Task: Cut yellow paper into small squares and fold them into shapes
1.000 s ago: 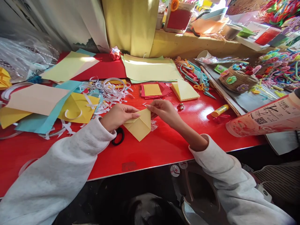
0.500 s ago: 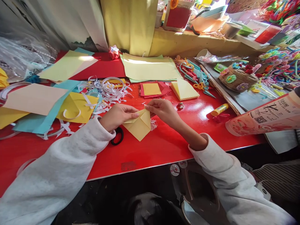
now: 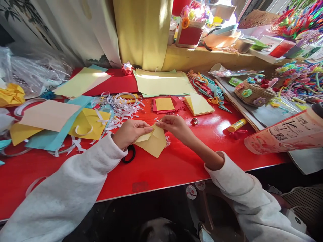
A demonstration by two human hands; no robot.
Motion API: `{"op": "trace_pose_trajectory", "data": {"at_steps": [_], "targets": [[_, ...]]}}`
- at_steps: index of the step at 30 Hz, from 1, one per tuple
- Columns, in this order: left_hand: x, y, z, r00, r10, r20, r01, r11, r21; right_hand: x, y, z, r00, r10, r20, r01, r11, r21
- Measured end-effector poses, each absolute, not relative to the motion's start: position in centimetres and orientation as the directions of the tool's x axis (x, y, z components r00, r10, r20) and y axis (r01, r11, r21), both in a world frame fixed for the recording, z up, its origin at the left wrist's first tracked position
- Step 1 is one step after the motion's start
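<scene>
A pale yellow sheet of folding paper (image 3: 154,145) is held up between both hands, just above the red table. My left hand (image 3: 132,131) pinches its left side, thumb on top. My right hand (image 3: 176,127) grips the upper corner between thumb and fingertips. Creases and a folded flap show near the thumbs. Below my left wrist, a black ring-shaped handle (image 3: 129,154) lies on the table, partly covered by the hand and sleeve. White paper shreds (image 3: 167,141) lie just behind the paper's right edge.
Behind the hands lie a red and yellow paper stack (image 3: 164,104) and a cream paper stack (image 3: 200,103). Coloured sheets and shreds (image 3: 50,116) cover the left. At right are a glue stick (image 3: 237,125), small metal bells (image 3: 194,121), scissors (image 3: 219,102) and a tilted drink cup (image 3: 280,134).
The view has shifted slightly, so the scene sits lower. Both hands keep hold of the paper; its upper flap has been turned and the fingers sit closer together.
</scene>
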State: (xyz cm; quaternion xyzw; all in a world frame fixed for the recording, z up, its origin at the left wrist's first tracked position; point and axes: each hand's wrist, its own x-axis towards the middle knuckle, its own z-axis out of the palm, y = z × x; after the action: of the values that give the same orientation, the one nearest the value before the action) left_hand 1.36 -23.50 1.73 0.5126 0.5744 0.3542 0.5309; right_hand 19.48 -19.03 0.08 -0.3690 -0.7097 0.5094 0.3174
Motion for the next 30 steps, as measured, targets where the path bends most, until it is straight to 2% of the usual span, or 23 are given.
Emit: {"op": "trace_pose_trajectory", "data": {"at_steps": [4, 11, 16, 22, 26, 30], "targets": [[1.2, -23.4, 1.4, 0.183, 0.950, -0.252, 0.205, 0.214, 0.955, 19.6, -19.0, 0.0, -0.518, 0.849, 0.105, 0.246, 0.265, -0.932], [1.1, -23.5, 1.1, 0.176, 0.972, -0.152, 0.311, 0.092, 0.946, 19.5, -19.3, 0.5, -0.560, 0.823, 0.098, 0.203, 0.251, -0.946], [1.3, -23.5, 1.1, 0.248, 0.944, -0.219, 0.310, 0.136, 0.941, 19.3, -19.7, 1.0, -0.548, 0.834, 0.067, 0.116, 0.155, -0.981], [1.3, -23.5, 1.3, 0.232, 0.947, -0.223, 0.354, 0.132, 0.926, 19.2, -19.5, 1.0, -0.517, 0.855, -0.038, 0.027, -0.027, -0.999], [0.9, -23.6, 1.6, 0.269, 0.933, -0.240, 0.422, 0.110, 0.900, 19.3, -19.3, 1.1, -0.428, 0.904, 0.005, 0.056, 0.032, -0.998], [0.8, -23.7, 1.8, 0.330, 0.904, -0.272, 0.358, 0.146, 0.922, 19.6, -19.3, 1.3, -0.451, 0.886, 0.102, 0.130, 0.178, -0.975]]}}
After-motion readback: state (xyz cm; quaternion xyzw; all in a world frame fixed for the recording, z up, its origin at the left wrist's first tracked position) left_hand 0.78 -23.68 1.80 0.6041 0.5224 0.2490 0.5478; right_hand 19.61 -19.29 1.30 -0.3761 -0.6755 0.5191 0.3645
